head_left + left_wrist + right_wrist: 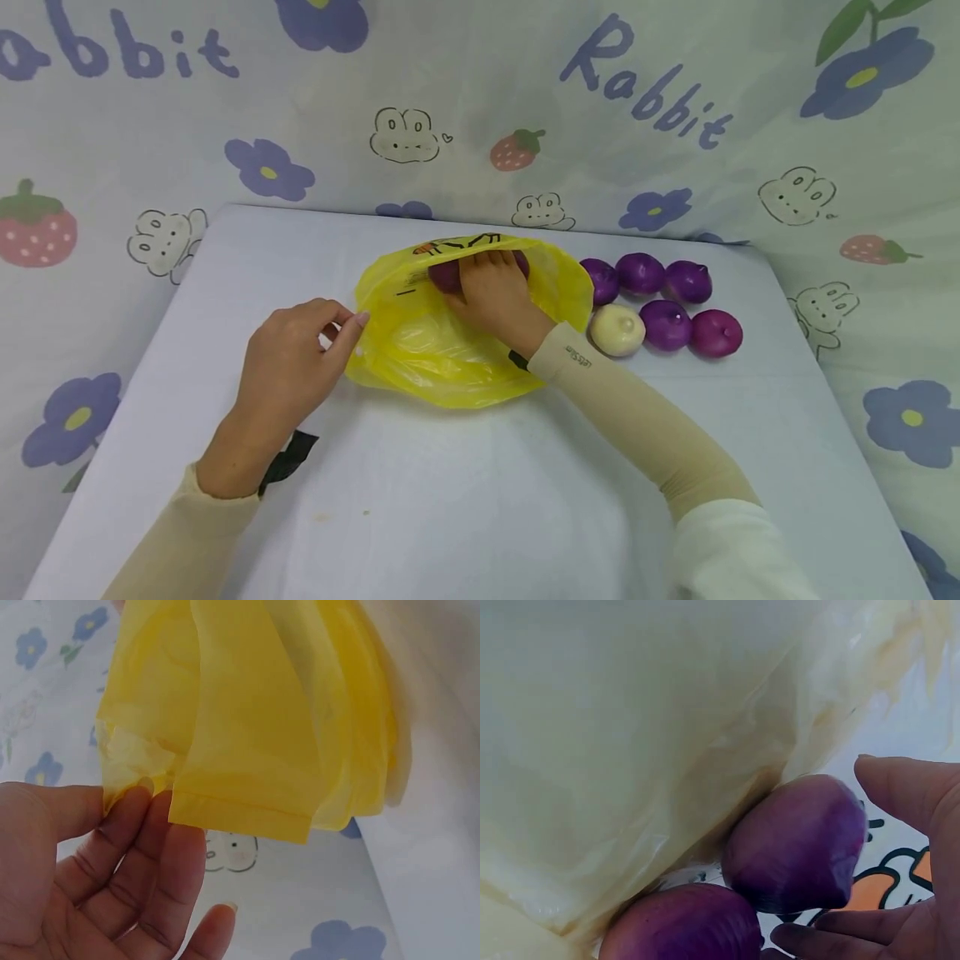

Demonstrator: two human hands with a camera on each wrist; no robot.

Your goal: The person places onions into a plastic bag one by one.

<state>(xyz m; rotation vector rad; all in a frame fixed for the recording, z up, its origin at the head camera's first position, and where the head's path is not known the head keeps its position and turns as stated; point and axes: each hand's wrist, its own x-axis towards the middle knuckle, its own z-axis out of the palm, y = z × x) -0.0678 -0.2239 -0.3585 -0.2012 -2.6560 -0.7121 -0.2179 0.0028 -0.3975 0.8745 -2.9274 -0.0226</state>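
Observation:
A yellow plastic bag [420, 358] lies on the white table with its mouth spread open toward me. My left hand [296, 358] pinches the left edge of the bag between thumb and fingers; the left wrist view shows this grip on the film [247, 750]. My right hand [495, 292] reaches inside the bag, beside a purple onion [445, 276]. In the right wrist view two purple onions rest in the bag, an upper onion [795, 840] and a lower onion [682, 926]. The right thumb [900, 784] stands apart from the upper onion, with the fingers spread below.
Right of the bag, several purple onions [666, 325] and one white onion [617, 330] sit in two rows. The white table [450, 500] meets a patterned cloth [465, 83] at the back. A black strap [288, 458] hangs at the left wrist.

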